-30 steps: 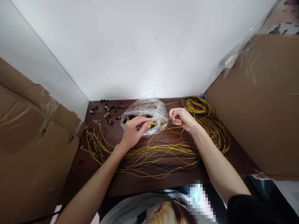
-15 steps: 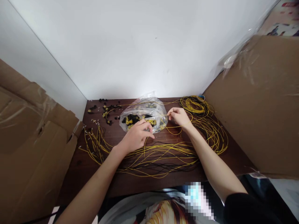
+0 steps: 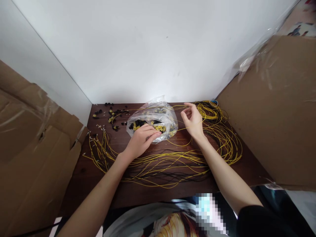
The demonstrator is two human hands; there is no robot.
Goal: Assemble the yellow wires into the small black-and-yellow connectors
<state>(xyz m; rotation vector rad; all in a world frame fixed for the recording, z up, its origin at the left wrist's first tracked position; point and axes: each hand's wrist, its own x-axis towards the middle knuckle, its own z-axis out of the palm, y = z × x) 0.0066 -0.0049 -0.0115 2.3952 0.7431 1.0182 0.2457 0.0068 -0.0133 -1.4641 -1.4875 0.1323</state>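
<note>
My left hand point(image 3: 143, 140) is closed in a pinch in front of the clear plastic bag point(image 3: 174, 115), its thumb and fingertips together. A thin yellow wire point(image 3: 182, 128) runs rightward from near those fingertips; the pinched end is hidden. Inside the bag lie several black and yellow small parts point(image 3: 160, 128). To the right of the bag, my right hand point(image 3: 194, 121) is raised with thumb and fingers apart. Its fingertips are close to yellow and black wires stretched across the back of the table, and nothing is visibly gripped in it.
Long yellow and black wires point(image 3: 170, 155) lie across the brown table point(image 3: 98, 191), with white ends point(image 3: 100, 127) at the left. A coiled bundle point(image 3: 209, 112) sits at back right. Loose black and yellow parts point(image 3: 112, 117) lie at back left. Cardboard point(image 3: 271, 115) stands at both sides.
My right hand has opened from a pinch on the yellow wire and moved slightly up and right. The fingers of my left hand have drawn together, and that hand has shifted slightly left.
</note>
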